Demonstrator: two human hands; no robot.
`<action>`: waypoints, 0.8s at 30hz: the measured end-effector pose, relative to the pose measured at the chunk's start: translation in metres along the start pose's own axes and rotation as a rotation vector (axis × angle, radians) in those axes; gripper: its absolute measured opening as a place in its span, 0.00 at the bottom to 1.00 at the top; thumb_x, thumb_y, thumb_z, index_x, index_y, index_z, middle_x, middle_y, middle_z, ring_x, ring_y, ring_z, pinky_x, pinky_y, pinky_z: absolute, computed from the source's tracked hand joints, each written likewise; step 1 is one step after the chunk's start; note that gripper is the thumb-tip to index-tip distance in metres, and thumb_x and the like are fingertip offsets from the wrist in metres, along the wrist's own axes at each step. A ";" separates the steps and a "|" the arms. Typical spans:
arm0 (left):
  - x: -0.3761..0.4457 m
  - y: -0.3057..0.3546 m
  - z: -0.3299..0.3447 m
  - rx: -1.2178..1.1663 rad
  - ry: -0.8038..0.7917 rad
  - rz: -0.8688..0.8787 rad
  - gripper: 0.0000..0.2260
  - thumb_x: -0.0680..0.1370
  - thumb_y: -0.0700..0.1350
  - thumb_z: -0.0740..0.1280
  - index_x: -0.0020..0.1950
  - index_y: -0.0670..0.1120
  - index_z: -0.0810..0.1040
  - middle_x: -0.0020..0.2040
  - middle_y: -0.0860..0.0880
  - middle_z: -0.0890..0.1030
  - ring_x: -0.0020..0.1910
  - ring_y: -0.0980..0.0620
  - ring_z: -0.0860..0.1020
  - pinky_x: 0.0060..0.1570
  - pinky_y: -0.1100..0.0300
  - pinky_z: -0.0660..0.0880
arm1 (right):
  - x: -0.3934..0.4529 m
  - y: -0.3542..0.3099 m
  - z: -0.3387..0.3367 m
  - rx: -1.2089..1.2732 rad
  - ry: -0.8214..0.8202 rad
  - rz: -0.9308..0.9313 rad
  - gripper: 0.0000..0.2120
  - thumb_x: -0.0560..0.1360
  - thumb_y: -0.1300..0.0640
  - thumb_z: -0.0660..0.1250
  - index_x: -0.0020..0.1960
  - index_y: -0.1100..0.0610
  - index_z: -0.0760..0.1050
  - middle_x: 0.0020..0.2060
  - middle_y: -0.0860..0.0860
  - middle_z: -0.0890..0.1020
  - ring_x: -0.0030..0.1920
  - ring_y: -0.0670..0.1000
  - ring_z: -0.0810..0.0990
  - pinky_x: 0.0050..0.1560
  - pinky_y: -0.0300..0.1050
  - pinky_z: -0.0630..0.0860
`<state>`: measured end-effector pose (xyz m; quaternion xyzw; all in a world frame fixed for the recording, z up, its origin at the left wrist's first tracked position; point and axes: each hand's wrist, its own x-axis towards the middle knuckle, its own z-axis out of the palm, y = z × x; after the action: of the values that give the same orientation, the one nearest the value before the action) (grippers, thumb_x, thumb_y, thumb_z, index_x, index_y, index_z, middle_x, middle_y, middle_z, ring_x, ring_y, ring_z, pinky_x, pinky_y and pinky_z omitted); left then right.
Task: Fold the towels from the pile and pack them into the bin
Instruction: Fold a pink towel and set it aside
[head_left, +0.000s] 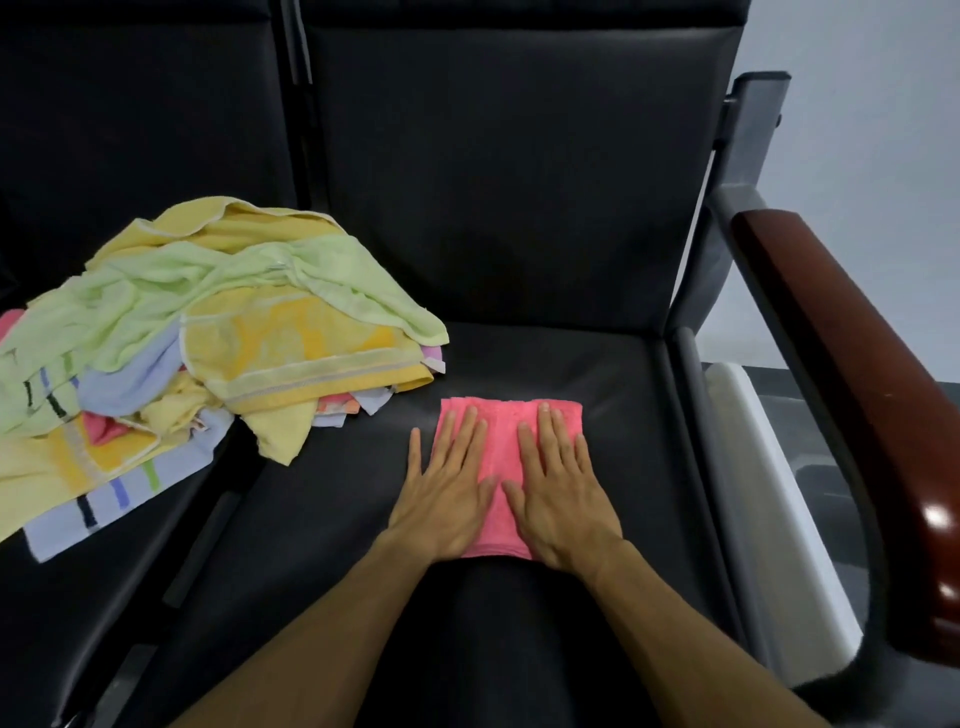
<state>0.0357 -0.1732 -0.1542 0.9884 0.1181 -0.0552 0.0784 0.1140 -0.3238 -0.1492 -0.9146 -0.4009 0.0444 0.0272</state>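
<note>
Black padded seats (519, 364) in a joined row fill the view, and a pale wall is seen behind them at the right. A folded pink towel (506, 447) is laid flat on the seat cushion of the right-hand chair, near its front half. It is pressed down by both hands: the left hand (449, 493) is spread flat over its left part, with the outermost finger on the bare cushion, and the right hand (558, 493) is laid flat over its right part, fingers straight and slightly apart. Nothing is pinched or gripped. A loose pile of towels (208, 332) in yellow, pale green and blue is heaped on the neighbouring seat to the left, apart from the pink towel. A dark red wooden armrest (852, 395) is seen at the right, with a white bin edge (769, 478) just beside the seat below it.
</note>
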 end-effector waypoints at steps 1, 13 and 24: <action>0.012 -0.002 -0.001 -0.002 0.021 0.006 0.29 0.82 0.60 0.34 0.78 0.49 0.28 0.79 0.52 0.28 0.77 0.52 0.26 0.74 0.43 0.27 | 0.010 0.005 0.000 -0.013 0.021 0.005 0.38 0.76 0.39 0.26 0.79 0.61 0.33 0.77 0.61 0.31 0.77 0.58 0.29 0.77 0.55 0.32; 0.147 -0.009 -0.030 -0.033 0.095 -0.023 0.28 0.85 0.57 0.40 0.82 0.49 0.38 0.83 0.52 0.38 0.80 0.53 0.35 0.78 0.43 0.34 | 0.123 0.062 -0.016 0.050 0.113 0.086 0.42 0.74 0.37 0.26 0.81 0.57 0.40 0.81 0.57 0.41 0.80 0.54 0.38 0.80 0.52 0.39; 0.053 -0.026 -0.053 -0.255 0.141 -0.057 0.31 0.85 0.49 0.57 0.83 0.44 0.45 0.83 0.47 0.42 0.81 0.49 0.38 0.80 0.52 0.40 | 0.095 0.001 -0.072 0.006 0.017 0.032 0.28 0.81 0.61 0.53 0.80 0.60 0.51 0.81 0.57 0.49 0.81 0.56 0.45 0.77 0.64 0.44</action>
<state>0.0856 -0.1277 -0.1128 0.9680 0.1575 0.0276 0.1932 0.1868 -0.2557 -0.0832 -0.9211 -0.3859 0.0383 0.0327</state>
